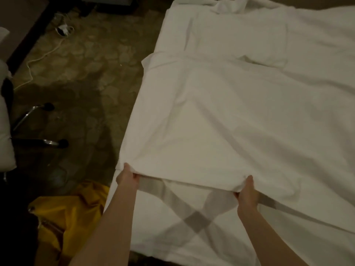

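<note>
A: Which step is running?
B: Spreading. Left hand (126,176) and right hand (247,194): each grip is pinching the white sheet (211,121) at its near hem, 6 o'clock. It's lying across the bed (163,237) toward 12.
A: Next?
B: Likely calling for pulling it taut, evenly (wrinkles showing).

Bed (172,246): white base sheet on top, bare strip showing nearer than fingers. Flat on bed: folded white sheet (211,131), stretching away beyond left-hand fingers (136,176) and right-hand fingers (249,180), near edge at fingertips. Rumpled white linen (240,8) at far end, well beyond fingers. Floor (86,73) left of left-hand fingers: yellow bag (76,208) near, white cable (44,54) far.
</note>
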A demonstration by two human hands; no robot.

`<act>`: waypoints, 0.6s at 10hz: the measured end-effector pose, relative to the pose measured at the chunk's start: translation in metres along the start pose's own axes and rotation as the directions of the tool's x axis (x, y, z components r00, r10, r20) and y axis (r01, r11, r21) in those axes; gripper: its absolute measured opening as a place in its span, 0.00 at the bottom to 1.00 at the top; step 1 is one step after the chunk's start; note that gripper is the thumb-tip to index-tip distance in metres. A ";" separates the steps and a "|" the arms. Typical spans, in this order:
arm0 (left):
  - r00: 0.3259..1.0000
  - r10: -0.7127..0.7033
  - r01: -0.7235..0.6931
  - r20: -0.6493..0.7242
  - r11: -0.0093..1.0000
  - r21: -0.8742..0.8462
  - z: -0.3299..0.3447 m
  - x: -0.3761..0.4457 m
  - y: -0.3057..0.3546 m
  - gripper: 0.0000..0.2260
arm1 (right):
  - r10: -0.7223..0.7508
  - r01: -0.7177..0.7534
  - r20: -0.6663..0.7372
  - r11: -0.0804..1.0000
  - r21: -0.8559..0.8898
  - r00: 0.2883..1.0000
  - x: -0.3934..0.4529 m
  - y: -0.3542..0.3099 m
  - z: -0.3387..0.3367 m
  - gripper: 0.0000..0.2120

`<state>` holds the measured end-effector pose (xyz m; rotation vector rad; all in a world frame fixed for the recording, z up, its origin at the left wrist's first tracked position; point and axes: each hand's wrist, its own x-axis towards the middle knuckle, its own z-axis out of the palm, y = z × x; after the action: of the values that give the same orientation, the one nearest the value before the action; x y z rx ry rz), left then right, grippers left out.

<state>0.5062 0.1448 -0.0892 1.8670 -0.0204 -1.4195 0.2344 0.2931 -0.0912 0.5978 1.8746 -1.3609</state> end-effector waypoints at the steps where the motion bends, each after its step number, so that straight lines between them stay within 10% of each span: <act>1: 0.999 -0.005 0.004 -0.042 0.999 -0.033 -0.039 0.001 -0.005 0.21 | 0.022 -0.026 -0.083 0.999 -0.045 0.996 -0.013 0.040 -0.020 0.24; 2: 0.995 -0.095 0.095 0.004 0.992 -0.077 -0.075 0.002 -0.016 0.06 | 0.086 -0.080 -0.119 0.996 0.047 0.989 -0.026 0.064 -0.034 0.23; 6: 0.999 -0.048 0.049 0.017 0.993 -0.111 -0.106 0.033 0.002 0.12 | 0.126 -0.124 -0.050 0.991 0.049 0.991 -0.020 0.068 -0.043 0.21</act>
<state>0.6074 0.1877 -0.1068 1.7767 0.0961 -1.4371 0.2838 0.3574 -0.1096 0.7684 1.8197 -1.3205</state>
